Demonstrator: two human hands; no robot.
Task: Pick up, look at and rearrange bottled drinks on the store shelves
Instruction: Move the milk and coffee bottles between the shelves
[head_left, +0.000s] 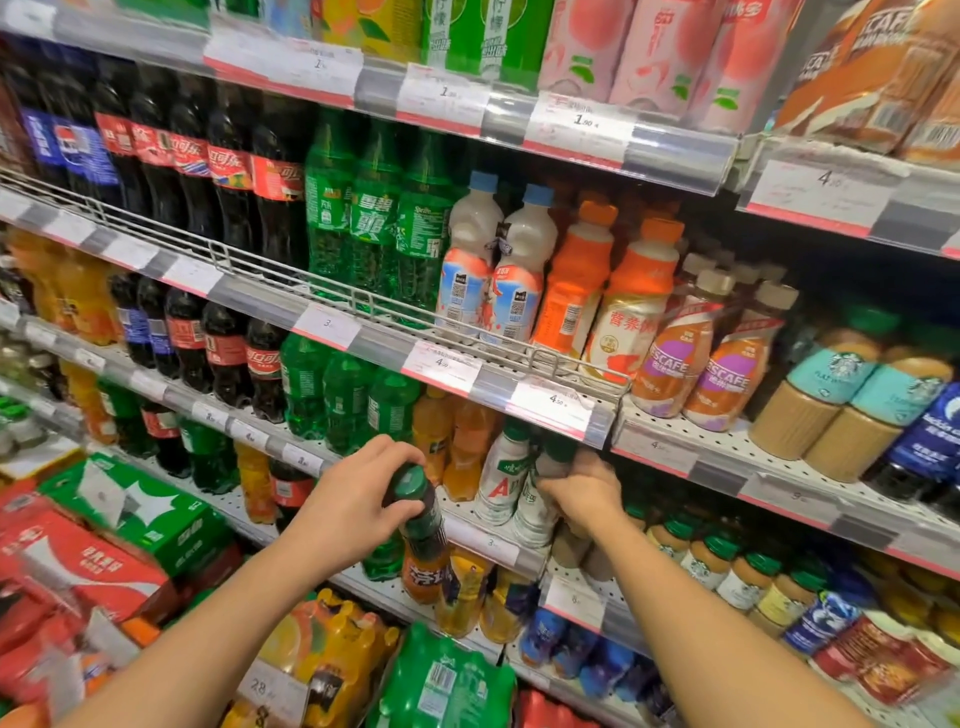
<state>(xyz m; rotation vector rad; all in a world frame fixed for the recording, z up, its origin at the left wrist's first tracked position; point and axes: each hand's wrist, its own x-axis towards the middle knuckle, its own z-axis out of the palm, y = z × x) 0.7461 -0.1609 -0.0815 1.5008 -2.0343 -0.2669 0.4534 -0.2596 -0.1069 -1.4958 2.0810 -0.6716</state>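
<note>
A dark bottle (423, 530) with a green cap and orange label is upright in front of the shelf, gripped at its neck. To its right, a white green-capped bottle (540, 499) stands on the shelf, also gripped.

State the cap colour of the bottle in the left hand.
Dark green cap, gripped by the left hand; head view.

Bright store light, soft picture
Light shines off the plastic price strips (566, 122). Under each shelf it is dark. The edges bend and look blurry.
</note>
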